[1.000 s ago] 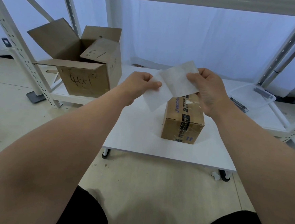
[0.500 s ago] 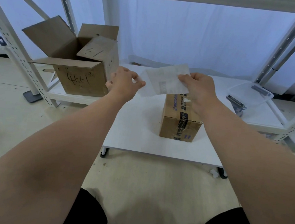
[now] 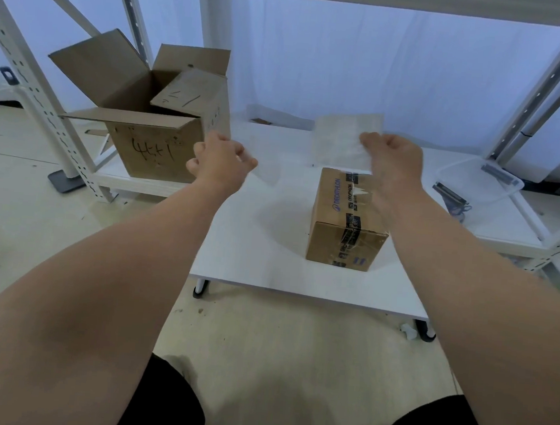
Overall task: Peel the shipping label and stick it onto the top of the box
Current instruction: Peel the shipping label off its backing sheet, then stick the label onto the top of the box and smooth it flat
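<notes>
A white metal rack (image 3: 39,99) rises behind and to both sides of the sealed box (image 3: 341,224). The box stands on a low white table (image 3: 262,244).

Well to the box's left, on the rack's bottom shelf, is a larger open carton (image 3: 156,149). It has black handwriting on its front and one flap, which is hard to read.

The sealed box has "DECATHLON" in blue along its top, and printed tape runs over the top and down the near face.

To the box's right is a clear plastic bin (image 3: 505,183).

The right hand (image 3: 393,161) pinches the shipping label (image 3: 341,140) in curled fingers over the box's far end. The print on the label is too blurred to read.

Left of the box, the left hand (image 3: 218,164) has its fingers clenched on a pale, blurred backing sheet (image 3: 268,176).
</notes>
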Demonstrator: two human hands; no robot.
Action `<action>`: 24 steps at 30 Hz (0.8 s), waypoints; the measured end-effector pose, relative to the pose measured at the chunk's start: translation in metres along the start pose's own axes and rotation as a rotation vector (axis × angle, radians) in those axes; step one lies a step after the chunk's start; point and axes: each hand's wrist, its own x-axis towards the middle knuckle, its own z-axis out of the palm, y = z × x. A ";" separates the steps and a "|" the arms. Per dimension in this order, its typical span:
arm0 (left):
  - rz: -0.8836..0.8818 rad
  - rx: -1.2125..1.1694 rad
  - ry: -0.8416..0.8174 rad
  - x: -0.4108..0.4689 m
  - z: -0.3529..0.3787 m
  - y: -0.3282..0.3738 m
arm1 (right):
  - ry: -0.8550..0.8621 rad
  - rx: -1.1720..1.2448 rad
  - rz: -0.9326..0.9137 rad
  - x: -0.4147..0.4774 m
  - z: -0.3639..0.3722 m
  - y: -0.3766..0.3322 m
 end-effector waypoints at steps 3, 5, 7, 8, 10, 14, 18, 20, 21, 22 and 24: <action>-0.037 0.008 0.010 0.005 -0.006 -0.017 | 0.049 -0.028 -0.006 0.009 -0.020 -0.001; -0.001 0.007 0.016 0.006 -0.007 -0.020 | 0.032 -0.058 0.007 0.012 -0.028 0.002; 0.088 0.022 0.009 0.004 -0.005 -0.014 | -0.004 -0.042 0.050 0.011 -0.029 0.005; 0.138 0.049 0.001 0.002 -0.002 -0.010 | -0.032 -0.015 0.077 0.010 -0.027 0.006; 0.250 0.116 -0.009 -0.003 0.006 -0.002 | -0.094 0.030 0.123 0.009 -0.020 0.007; 0.501 0.311 0.003 -0.010 0.026 0.000 | -0.174 -0.010 0.162 0.011 -0.009 0.012; 0.757 0.712 -0.036 -0.006 0.054 -0.007 | -0.198 -0.107 0.141 0.017 -0.010 0.021; 0.809 0.764 -0.099 -0.006 0.070 -0.013 | -0.187 -0.133 0.137 0.023 -0.010 0.026; 0.815 0.780 -0.125 -0.007 0.077 -0.015 | -0.181 -0.139 0.142 0.026 -0.010 0.028; 0.809 0.794 -0.149 -0.008 0.083 -0.018 | -0.176 -0.132 0.152 0.029 -0.010 0.030; 0.797 0.815 -0.211 -0.009 0.095 -0.023 | -0.163 -0.082 0.177 0.034 -0.008 0.036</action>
